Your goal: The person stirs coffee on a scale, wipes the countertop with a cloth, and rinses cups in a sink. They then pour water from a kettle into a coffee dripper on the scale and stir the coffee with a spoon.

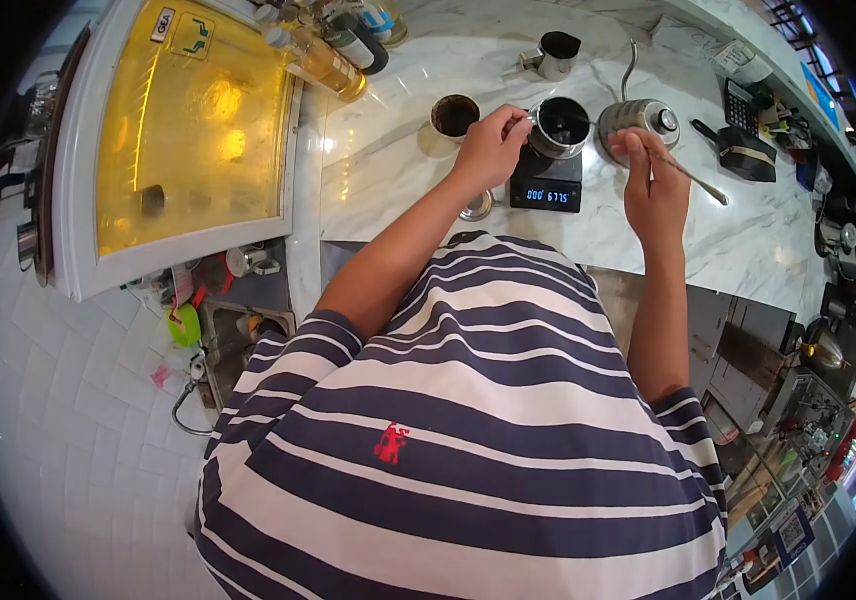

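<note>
My left hand pinches the handle at the left side of a round cup with dark contents. That cup rests on a black digital scale, whose blue digits are lit. In my right hand is a long thin spoon, its bowl end pointing down to the right, away from the cup. Just beyond that hand stands a steel gooseneck kettle. Left of the cup, past my left fingers, is a smaller cup with dark brown residue inside. A small round metal item lies beside my left wrist.
A metal pitcher stands at the back of the marble counter. Several bottles crowd the left corner beside a yellow-lit glass-door fridge. To the right are a black pouch-like item and a calculator.
</note>
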Demonstrator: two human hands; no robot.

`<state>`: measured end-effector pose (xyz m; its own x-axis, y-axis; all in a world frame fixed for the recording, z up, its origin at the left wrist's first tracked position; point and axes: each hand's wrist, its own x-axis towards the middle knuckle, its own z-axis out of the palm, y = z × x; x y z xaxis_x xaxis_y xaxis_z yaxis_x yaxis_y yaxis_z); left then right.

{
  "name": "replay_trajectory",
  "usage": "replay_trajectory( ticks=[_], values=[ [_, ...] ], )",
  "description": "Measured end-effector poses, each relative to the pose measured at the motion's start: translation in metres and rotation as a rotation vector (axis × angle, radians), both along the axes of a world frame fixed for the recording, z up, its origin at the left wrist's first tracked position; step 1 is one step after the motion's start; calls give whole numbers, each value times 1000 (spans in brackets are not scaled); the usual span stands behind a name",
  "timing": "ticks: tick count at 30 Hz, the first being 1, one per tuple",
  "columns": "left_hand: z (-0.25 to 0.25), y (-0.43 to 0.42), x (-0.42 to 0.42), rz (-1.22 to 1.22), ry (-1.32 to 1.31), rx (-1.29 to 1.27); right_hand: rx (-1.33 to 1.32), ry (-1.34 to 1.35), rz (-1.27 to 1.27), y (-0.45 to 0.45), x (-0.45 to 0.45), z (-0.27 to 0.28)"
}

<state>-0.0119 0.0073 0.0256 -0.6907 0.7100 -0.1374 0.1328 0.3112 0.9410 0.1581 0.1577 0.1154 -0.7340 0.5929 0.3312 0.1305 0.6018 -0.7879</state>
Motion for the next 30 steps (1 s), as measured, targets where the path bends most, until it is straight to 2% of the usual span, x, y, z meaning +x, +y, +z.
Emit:
replay_trajectory(
  ticks=[7, 19, 25, 30],
  values=[
    [-9, 7, -10, -80, -86, -56, 37, -16, -49, 5, 3, -5],
    [-16, 13, -21, -96, -63, -14, 65, -8, -49, -1, -3, -4],
    [-17, 14, -27, -173, -14, -27, 128, 10, -50, 4, 5, -9],
    [-13, 13, -27, -238, -43, -2, 64, 20, -78, -2, 7, -3]
  ],
)
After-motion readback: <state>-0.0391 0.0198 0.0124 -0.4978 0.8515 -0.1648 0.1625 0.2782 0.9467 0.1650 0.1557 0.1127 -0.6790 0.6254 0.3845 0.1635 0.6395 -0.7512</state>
